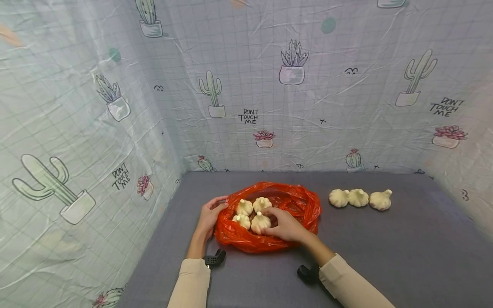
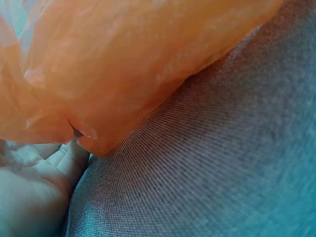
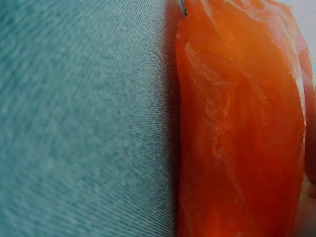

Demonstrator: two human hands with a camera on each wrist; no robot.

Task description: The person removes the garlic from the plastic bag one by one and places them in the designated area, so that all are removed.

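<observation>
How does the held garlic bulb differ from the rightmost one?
Place: the held bulb sits inside the red bag; the rightmost bulb lies on the table.
Contact: the right hand grips the held bulb; no hand touches the rightmost bulb.
Neck: the held bulb's points up; the rightmost bulb's leans right.
Both are pale and rounded.

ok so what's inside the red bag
Four garlic bulbs are visible in the red bag, and the right hand grips one of them. Whatever lies beneath the bulbs, behind that hand or under the bag's folds is covered and cannot be seen.
</observation>
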